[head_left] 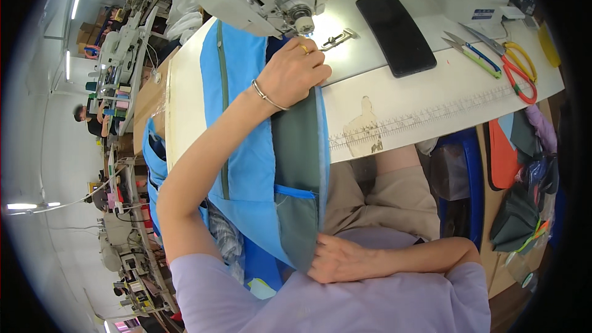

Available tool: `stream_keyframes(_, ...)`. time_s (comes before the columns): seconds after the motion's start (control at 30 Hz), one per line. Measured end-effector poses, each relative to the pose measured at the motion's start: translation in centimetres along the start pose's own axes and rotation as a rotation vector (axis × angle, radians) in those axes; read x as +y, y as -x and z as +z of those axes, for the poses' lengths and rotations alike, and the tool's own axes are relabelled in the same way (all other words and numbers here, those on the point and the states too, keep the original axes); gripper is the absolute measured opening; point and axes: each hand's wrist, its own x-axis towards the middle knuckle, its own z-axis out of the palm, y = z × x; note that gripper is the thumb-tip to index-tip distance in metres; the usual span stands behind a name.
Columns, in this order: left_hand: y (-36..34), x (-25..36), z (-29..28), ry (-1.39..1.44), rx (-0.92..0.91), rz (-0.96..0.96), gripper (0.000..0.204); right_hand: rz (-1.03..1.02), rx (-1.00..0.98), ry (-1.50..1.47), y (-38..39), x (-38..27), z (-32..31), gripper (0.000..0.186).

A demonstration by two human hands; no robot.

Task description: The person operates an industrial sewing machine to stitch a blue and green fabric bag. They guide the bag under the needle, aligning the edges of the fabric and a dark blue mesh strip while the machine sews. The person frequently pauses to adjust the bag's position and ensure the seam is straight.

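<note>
The left hand [295, 74] is at the upper centre of the frame, on the cloth [253, 172] just below the head of the sewing machine [237, 0]. Its fingers are bent and bunched over the cloth's edge; whether they pinch it, I cannot tell. A ring [304, 50] is on one finger and a bangle [264, 94] is round the wrist. The right hand [342, 260], lower centre, grips the cloth's lower edge near the person's shirt [382, 296], with some fingertips hidden.

The cloth runs from under the machine's head down the middle of the frame, off the worktop [345, 91] and over the lap. It is light blue on the left, with a green zip [226, 179] along it, and has a grey panel [296, 148] on the right, crossed low down by a bright blue band [296, 192].

On the machine's bed, right of the left hand, lies a metal guide [338, 38]; a black phone [396, 34] lies farther right. At the upper right, snips [475, 55] lie beside scissors [519, 74] with red and yellow handles. A ruler scale [431, 111] crosses the worktop. Scraps [518, 222] are heaped at the right; at the far left, a co-worker [94, 122] is among other machines [120, 246].
</note>
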Motion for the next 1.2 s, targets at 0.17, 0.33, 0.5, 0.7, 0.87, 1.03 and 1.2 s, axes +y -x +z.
stream_keyframes(0.17, 0.4, 1.2, -0.5, 0.188, -0.171, 0.058, 0.013, 0.061, 0.111, -0.016, 0.0, -0.2, -0.4, 0.022)
stream_keyframes(0.33, 1.1, 5.1, -2.0, 0.280, -0.251, 0.078, 0.014, 0.142, 0.165, -0.127, 1.4, -0.4, 0.4, 0.029)
stream_keyframes(0.5, 1.5, 7.5, -4.2, 0.267, -0.316, 0.055, 0.016, 0.176, 0.176, -0.162, 1.5, -0.5, 0.7, 0.031)
stream_keyframes(0.7, 1.5, 8.3, -6.2, 0.063, -0.359, 0.036, 0.016, 0.162, 0.221, -0.117, 1.1, -0.3, 0.7, 0.030)
stream_keyframes(0.87, 1.9, 8.3, -6.0, 0.061, -0.235, 0.030, 0.013, 0.177, 0.210, -0.146, 2.1, -0.2, 1.3, 0.025)
stream_keyframes(1.03, 3.6, 8.9, -3.1, 0.199, -0.087, -0.126, 0.020, 0.182, 0.103, -0.192, 2.6, 0.1, 0.8, 0.023)
stream_keyframes(1.2, 4.6, 10.0, -2.3, 0.121, 0.088, -0.457, 0.032, 0.234, 0.100, -0.325, 3.4, 0.1, 1.1, 0.023)
